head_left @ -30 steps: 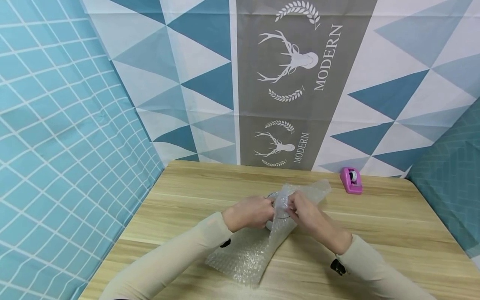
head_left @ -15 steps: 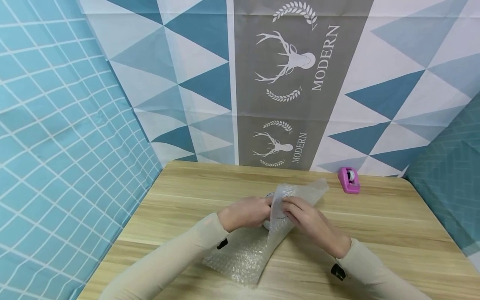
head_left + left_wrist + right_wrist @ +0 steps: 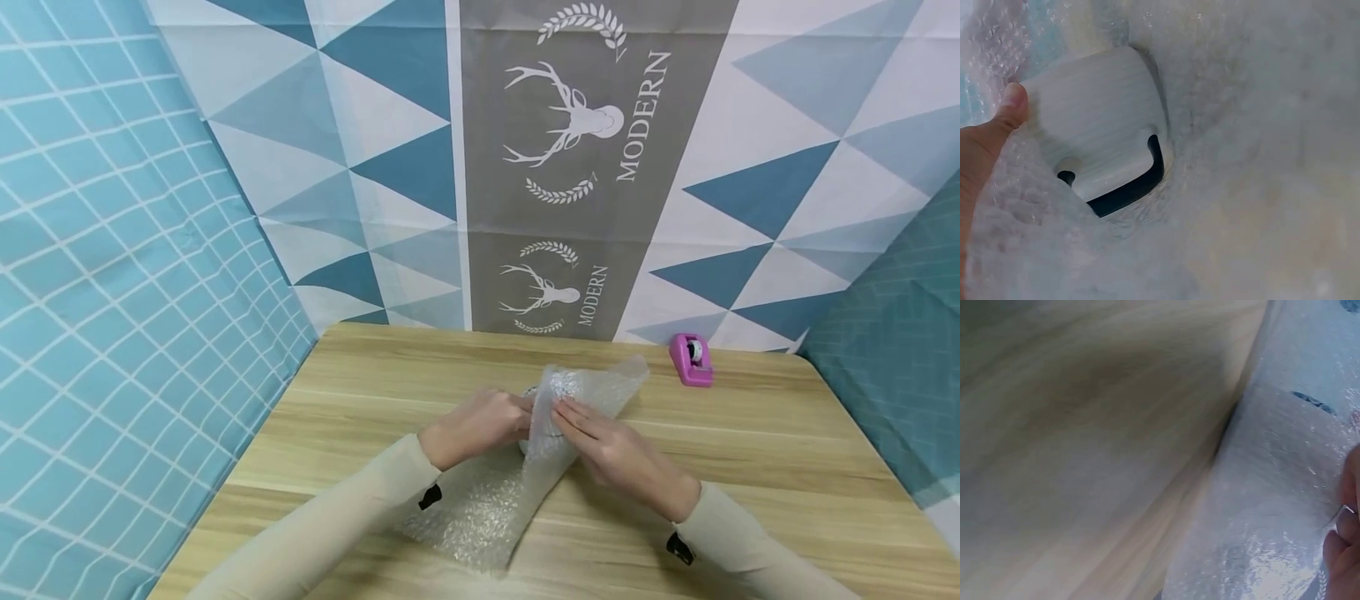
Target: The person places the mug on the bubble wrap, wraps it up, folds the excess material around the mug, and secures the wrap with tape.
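Observation:
A white mug [image 3: 1094,106] with a dark handle [image 3: 1129,190] lies in a sheet of bubble wrap [image 3: 476,521] on the table. My left hand [image 3: 478,429] holds the mug from the left; the left wrist view shows the thumb [image 3: 1013,103] at its edge, while the other fingers are hidden. Over the mug's right side, a raised flap of wrap is pressed by the extended fingers of my right hand [image 3: 622,457]. Dark print shows through the film in the right wrist view.
A pink tape dispenser [image 3: 692,362] stands near the table's back right edge. The wooden table [image 3: 780,467] meets a patterned cloth [image 3: 390,192] behind and a blue checked one [image 3: 127,275] at the left.
My right hand's fingers have gone from pinching the wrap's edge to lying extended against it. The flap has folded further over the mug, and the left hand keeps its hold.

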